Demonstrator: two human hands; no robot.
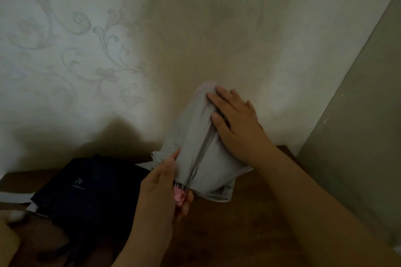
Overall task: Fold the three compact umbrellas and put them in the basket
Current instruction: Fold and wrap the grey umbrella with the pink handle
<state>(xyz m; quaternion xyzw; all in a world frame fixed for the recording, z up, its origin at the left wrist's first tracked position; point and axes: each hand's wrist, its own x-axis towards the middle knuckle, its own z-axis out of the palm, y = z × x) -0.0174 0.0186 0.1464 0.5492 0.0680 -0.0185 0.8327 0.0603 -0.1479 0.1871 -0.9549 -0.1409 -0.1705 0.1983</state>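
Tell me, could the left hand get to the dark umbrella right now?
Probably not at once: the left hand grips the grey umbrella's pink handle. The dark umbrella lies uncovered close beside it.

Dark wooden table (217,234) against the wall

We see a dark navy folded umbrella (86,188) lying by the table's left edge, and a pale grey umbrella (195,136) whose lower canopy seems to rest near its far edge.

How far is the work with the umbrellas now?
Done: nothing that shows; no basket is in view. In hand: the left hand grips the pink handle of the grey umbrella, and the right hand lies flat on its canopy, whose folds are loose. Left: the dark umbrella lies unfolded on the table. A third is not visible.
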